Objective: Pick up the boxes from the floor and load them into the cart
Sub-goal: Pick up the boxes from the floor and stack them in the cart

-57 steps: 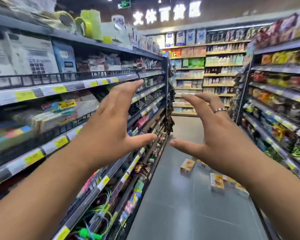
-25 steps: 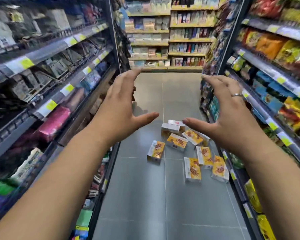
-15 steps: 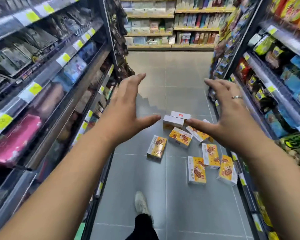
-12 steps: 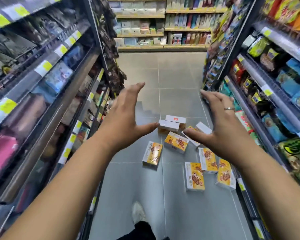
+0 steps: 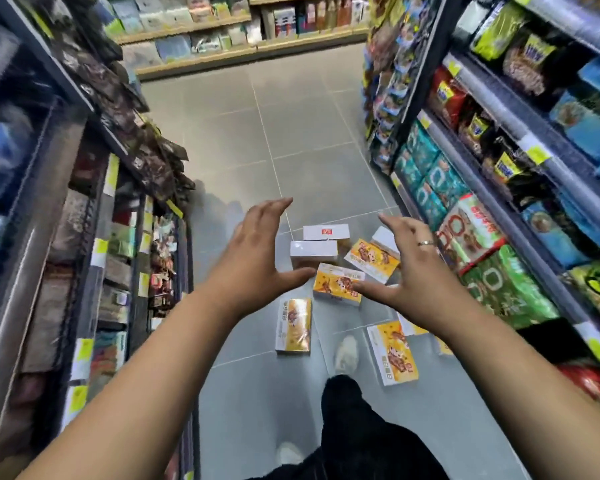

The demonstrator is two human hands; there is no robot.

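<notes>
Floor: we see grey tiles (image 5: pixel 291 133) running along a narrow shop aisle.
Boxes: yellow-and-white boxes (image 5: pixel 336 284) lie scattered on the floor.
Left of the boxes: dark shelves (image 5: pixel 84 202) with yellow price tags.
Right of the boxes: snack shelves (image 5: pixel 499 168).
Beyond the boxes: a wooden shelf (image 5: pixel 222 29).
Left hand (image 5: pixel 257 258): spread above the boxes, holding nothing.
Right hand (image 5: pixel 409 271): spread likewise, wearing a ring, holding nothing.
</notes>
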